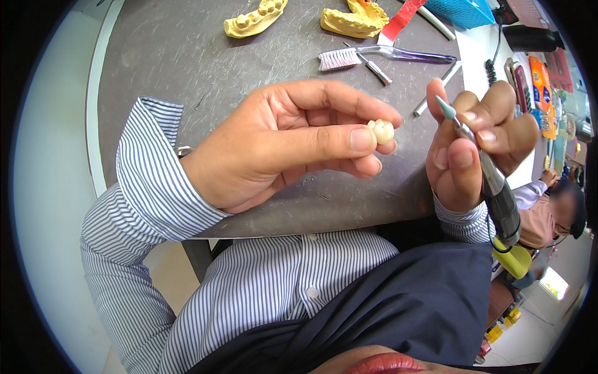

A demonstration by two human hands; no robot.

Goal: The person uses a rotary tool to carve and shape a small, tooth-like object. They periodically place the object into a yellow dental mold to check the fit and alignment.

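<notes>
Between the thumb and fingers of my left hand (274, 134) is a small ivory dental crown (381, 131), shaped like a molar. My right hand (476, 131) grips a dental handpiece (494, 181) with a metal front and a dark rear body. A pointed pale green grinding tip (445, 107) sticks out of it, angled up and to the left. The tip and the crown are apart, with a gap between my two hands. Both hands are raised over the near part of the grey worktop (187, 68).
Two yellow dental casts (255, 19) lie at the far side. A toothbrush (386, 55), a metal bur (378, 71), a thin rod (437, 88) and a red strip (402, 22) lie beyond my hands. Far right are a blue basket (458, 11) and a seated person (554, 212).
</notes>
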